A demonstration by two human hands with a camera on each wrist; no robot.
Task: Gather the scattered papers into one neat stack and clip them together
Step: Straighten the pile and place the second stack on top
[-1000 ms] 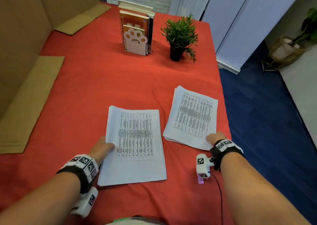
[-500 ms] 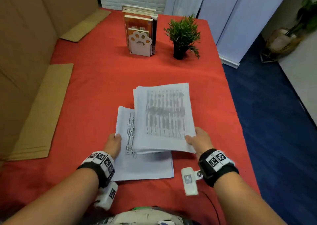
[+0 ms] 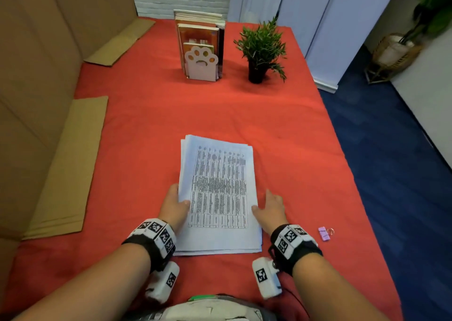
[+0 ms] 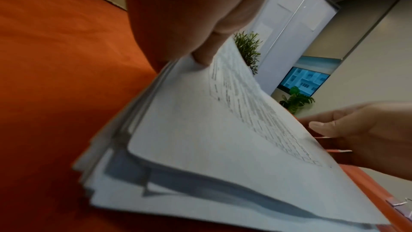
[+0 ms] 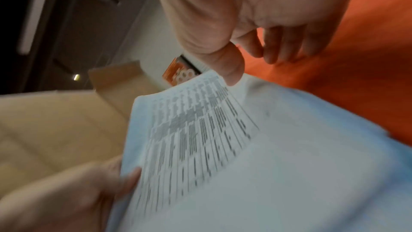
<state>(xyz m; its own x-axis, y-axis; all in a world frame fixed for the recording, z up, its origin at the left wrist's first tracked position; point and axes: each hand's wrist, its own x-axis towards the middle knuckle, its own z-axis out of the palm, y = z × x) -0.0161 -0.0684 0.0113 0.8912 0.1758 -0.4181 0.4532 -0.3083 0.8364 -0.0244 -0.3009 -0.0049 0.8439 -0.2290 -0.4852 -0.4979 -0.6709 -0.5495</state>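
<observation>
The printed papers [image 3: 217, 193] lie as one loose stack on the red tablecloth [image 3: 146, 125], their edges slightly uneven. My left hand [image 3: 178, 198] pinches the stack's left edge, thumb on the top sheet. In the left wrist view that edge of the papers [image 4: 200, 138] is raised a little under the left hand [image 4: 202, 57]. My right hand [image 3: 264, 203] is at the stack's right edge with relaxed fingers, only the thumb touching the paper. The right wrist view shows the right hand [image 5: 245, 63] holding nothing beside the papers [image 5: 245, 165]. A pink binder clip [image 3: 324, 233] lies right of my right wrist.
A paw-shaped bookend with books [image 3: 200, 49] and a small potted plant [image 3: 260, 51] stand at the far end of the table. Flat cardboard [image 3: 66, 169] lies along the left side. The table's right edge [image 3: 362, 186] drops to blue carpet.
My right hand carried the right-hand pile over onto the left pile and let go. Both piles now form one stack. The pink clip has come into view.
</observation>
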